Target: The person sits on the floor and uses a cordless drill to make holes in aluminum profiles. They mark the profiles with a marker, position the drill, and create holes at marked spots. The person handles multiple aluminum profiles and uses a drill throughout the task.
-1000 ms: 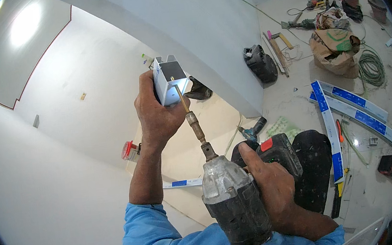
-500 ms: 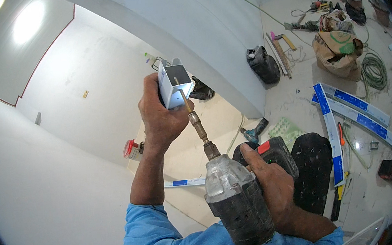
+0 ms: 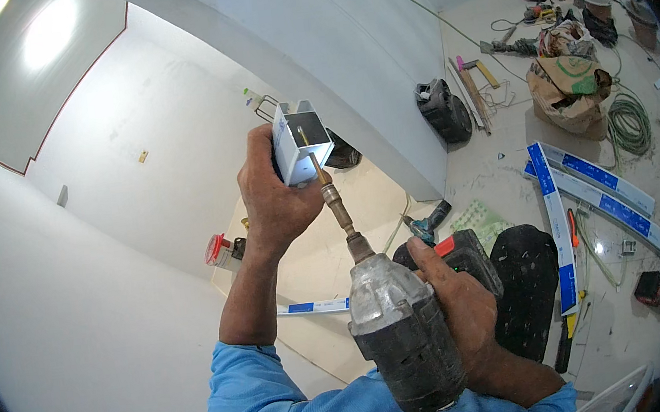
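My left hand (image 3: pixel 277 203) is raised in front of me, fingers wrapped around a white, box-shaped hollow piece (image 3: pixel 289 150). Its squared opening faces me, and the inside looks dark. In my right hand (image 3: pixel 464 296) is a cordless drill (image 3: pixel 403 327) with a grey metal front and a black, worn body. The hand is around its grip, thumb up beside the red-marked battery. A long thin drill bit (image 3: pixel 333 202) runs from the chuck to the white piece, its tip showing inside the opening. The bit passes through or over the near wall; I cannot tell which.
White strips with blue labels (image 3: pixel 555 222) lie crossed on the floor at right, near a second power tool (image 3: pixel 659 296). Another drill (image 3: pixel 428 221) lies past my knee. A paper sack (image 3: pixel 567 92), a coiled hose (image 3: pixel 629 124) and a black case (image 3: pixel 443 111) stand farther off. A wall (image 3: pixel 332 69) rises ahead.
My left hand and the white piece have shifted slightly to the right. The drill's front end has moved a little right with them, its bit still at the opening.
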Demonstrator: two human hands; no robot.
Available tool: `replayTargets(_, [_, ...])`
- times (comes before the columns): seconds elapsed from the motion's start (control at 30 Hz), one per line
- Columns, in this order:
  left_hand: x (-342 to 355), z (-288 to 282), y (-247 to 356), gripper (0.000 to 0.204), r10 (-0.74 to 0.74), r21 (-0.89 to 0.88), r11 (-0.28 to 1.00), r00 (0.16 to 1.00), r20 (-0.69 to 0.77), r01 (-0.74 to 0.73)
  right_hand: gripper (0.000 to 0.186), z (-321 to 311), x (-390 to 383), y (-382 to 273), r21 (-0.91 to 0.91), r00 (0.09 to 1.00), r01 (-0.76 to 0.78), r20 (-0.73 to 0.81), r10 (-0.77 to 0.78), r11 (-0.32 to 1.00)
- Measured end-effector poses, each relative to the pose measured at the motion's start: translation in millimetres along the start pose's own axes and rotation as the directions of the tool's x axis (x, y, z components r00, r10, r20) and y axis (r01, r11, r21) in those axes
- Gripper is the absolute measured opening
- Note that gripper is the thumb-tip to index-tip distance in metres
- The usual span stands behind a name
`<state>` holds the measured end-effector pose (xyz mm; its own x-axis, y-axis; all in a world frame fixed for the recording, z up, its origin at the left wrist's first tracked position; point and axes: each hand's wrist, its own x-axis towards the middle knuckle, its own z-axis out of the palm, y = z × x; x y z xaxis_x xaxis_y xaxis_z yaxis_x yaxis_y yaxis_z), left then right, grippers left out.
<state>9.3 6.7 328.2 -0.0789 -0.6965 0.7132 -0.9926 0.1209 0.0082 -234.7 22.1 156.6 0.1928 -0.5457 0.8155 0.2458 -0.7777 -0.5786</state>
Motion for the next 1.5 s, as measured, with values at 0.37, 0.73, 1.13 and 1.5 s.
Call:
replayTargets(0.37, [-1, -2, 3, 0.055, 0.0, 0.045, 0.999, 0.999, 0.045, -0.002, 0.076, 2, 0, -8, 0.079, 0.993, -0.115, -0.006, 0.116, 0.99])
replayTargets(0.73, [-4, -1, 1, 0.053, 0.016, 0.031, 0.999, 0.999, 0.037, -0.017, 0.07, 13, 1, -3, 0.018, 0.992, -0.035, -0.123, 0.037, 0.999])
replayTargets(1.13, [-6, 9, 4, 0.05, 0.0, -0.005, 1.0, 0.998, 0.067, 0.0, 0.074, 3, 4, 3, -0.165, 1.0, 0.012, -0.025, -0.016, 0.986])
replayTargets(1.5, [-6, 17, 2, 0.057, -0.037, -0.041, 0.998, 0.992, 0.122, 0.042, 0.079, 17, 3, 15, -0.042, 0.986, 0.005, -0.169, -0.012, 0.999])
